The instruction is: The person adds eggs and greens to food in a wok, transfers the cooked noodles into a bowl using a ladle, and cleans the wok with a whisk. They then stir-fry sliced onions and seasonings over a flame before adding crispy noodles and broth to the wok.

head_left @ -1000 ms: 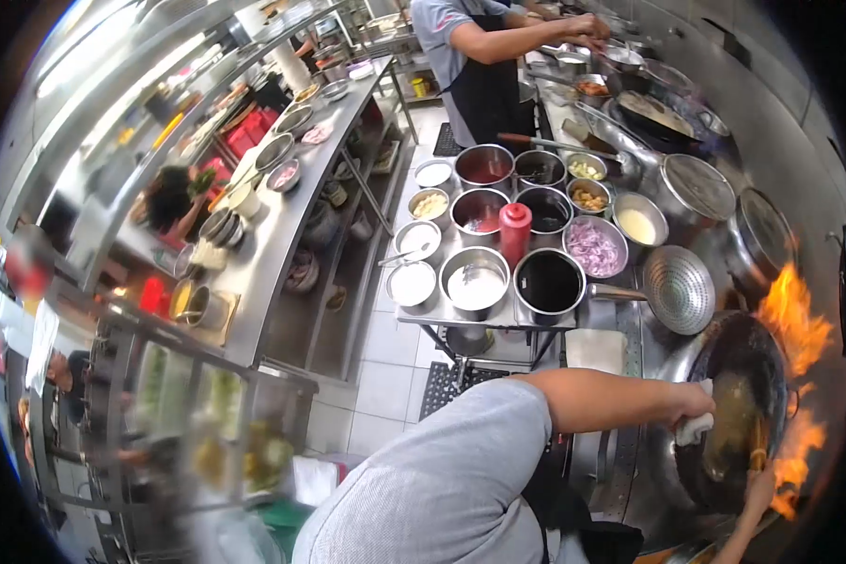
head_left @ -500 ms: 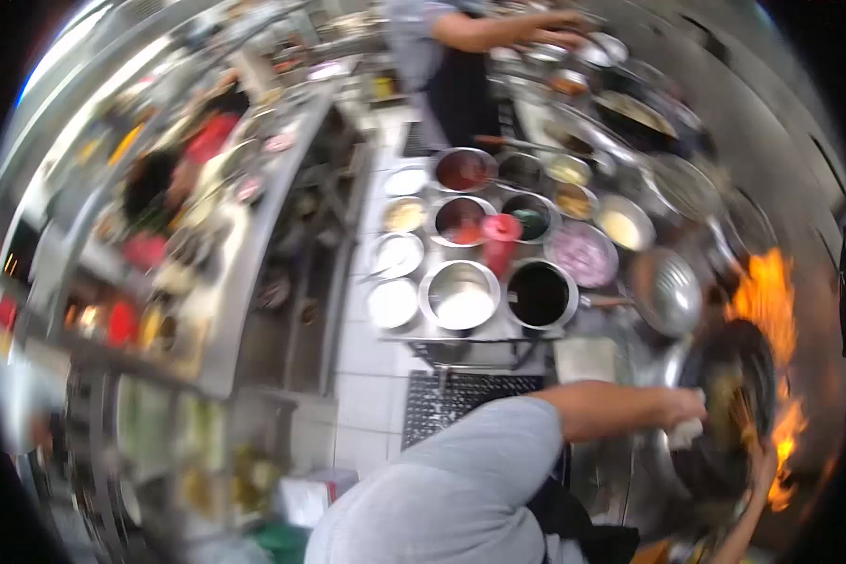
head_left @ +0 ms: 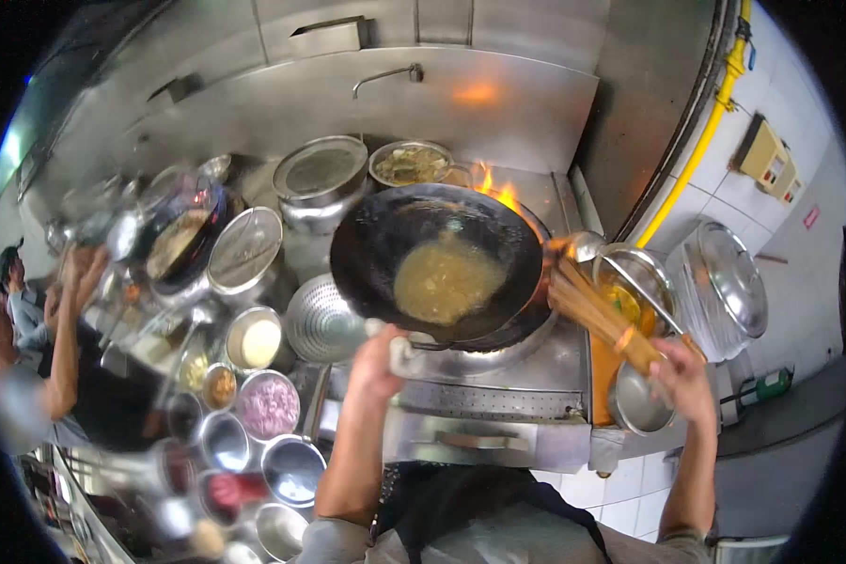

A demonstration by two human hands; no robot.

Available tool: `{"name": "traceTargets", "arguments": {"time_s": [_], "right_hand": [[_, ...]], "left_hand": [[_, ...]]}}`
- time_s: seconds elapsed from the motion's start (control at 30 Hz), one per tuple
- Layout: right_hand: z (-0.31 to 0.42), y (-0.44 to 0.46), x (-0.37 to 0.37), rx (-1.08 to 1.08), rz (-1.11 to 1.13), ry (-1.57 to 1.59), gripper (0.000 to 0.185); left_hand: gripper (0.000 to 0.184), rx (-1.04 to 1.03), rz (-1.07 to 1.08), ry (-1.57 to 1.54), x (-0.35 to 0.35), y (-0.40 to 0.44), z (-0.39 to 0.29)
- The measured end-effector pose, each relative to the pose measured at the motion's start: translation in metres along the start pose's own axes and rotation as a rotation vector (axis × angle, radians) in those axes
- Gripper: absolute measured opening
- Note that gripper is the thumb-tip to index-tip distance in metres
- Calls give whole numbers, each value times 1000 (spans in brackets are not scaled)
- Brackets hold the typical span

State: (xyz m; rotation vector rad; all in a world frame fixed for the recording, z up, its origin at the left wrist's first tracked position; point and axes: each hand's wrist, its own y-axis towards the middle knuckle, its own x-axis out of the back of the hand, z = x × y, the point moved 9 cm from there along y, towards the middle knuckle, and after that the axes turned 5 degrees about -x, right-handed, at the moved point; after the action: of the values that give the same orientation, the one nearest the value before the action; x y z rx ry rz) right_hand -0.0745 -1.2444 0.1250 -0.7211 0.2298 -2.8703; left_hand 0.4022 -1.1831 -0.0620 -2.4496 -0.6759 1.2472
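Note:
My left hand (head_left: 378,365) is closed round a white cloth (head_left: 408,357) at the near rim of a black wok (head_left: 376,273). The wok sits tilted over the burner with cloudy yellowish liquid (head_left: 446,280) in it, and flames (head_left: 500,188) rise behind its far right rim. To the right of the wok, my right hand (head_left: 681,376) grips the bound handle of a bamboo brush (head_left: 597,305), whose bristles point up and left towards the wok's right side.
A perforated ladle (head_left: 321,320) lies left of the wok. Pots and bowls, one of chopped purple onion (head_left: 269,404), crowd the left. A metal pot (head_left: 641,399) and a lidded container (head_left: 731,277) stand right. Another person's arm (head_left: 64,348) reaches in at far left.
The view has swung right, bringing the wok to the middle. The brush was down in the wok and is now lifted out to its right. My left hand has kept hold of the cloth.

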Motion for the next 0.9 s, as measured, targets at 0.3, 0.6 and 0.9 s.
{"name": "traceTargets", "arguments": {"time_s": [0.3, 0.6, 0.9], "right_hand": [[-169, -36, -75, -269, -125, 100, 37], [-276, -41, -107, -251, -226, -57, 42], [-227, -44, -108, -261, -286, -227, 45]], "left_hand": [[14, -352, -8, 39, 9, 58, -141], [25, -742, -141, 161, -26, 144, -286], [41, -776, -460, 321, -55, 203, -358]]}}
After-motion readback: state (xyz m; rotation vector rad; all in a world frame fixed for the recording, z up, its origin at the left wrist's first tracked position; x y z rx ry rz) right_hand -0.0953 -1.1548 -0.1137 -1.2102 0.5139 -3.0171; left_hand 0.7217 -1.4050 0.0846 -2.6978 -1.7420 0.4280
